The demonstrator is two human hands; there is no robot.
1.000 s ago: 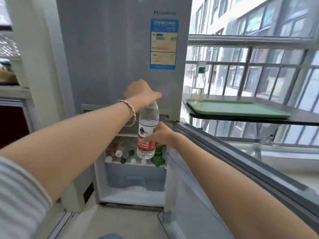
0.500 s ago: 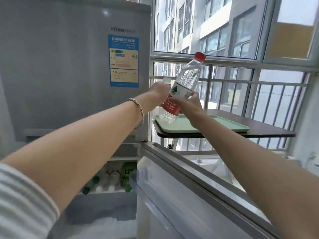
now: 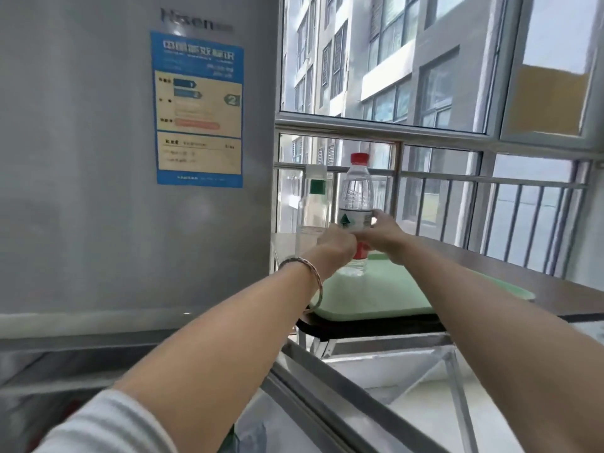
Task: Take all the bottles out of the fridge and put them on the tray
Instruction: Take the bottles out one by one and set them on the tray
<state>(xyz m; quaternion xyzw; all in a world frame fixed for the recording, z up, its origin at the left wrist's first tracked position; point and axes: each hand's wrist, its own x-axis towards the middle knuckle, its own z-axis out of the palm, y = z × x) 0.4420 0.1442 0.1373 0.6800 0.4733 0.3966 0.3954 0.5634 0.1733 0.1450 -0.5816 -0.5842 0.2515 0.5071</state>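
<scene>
A clear water bottle (image 3: 357, 194) with a red cap and red-and-white label stands upright on the far left corner of the green tray (image 3: 376, 292). My right hand (image 3: 380, 232) wraps its label from the right. My left hand (image 3: 333, 245) grips it lower down from the left. Just behind, to the left, a taller clear bottle (image 3: 313, 210) with a green cap stands near the tray's far edge. The grey fridge (image 3: 98, 191) fills the left side; its lower compartment is out of view.
The tray lies on a dark table (image 3: 490, 266) beside a barred window. The open fridge door's top edge (image 3: 343, 397) runs diagonally below my arms. A metal table frame (image 3: 425, 351) shows under the tabletop.
The bottle went from tilted in the air to upright, lowered onto the tray's far left corner. Both hands moved forward and down with it. The view shifted right.
</scene>
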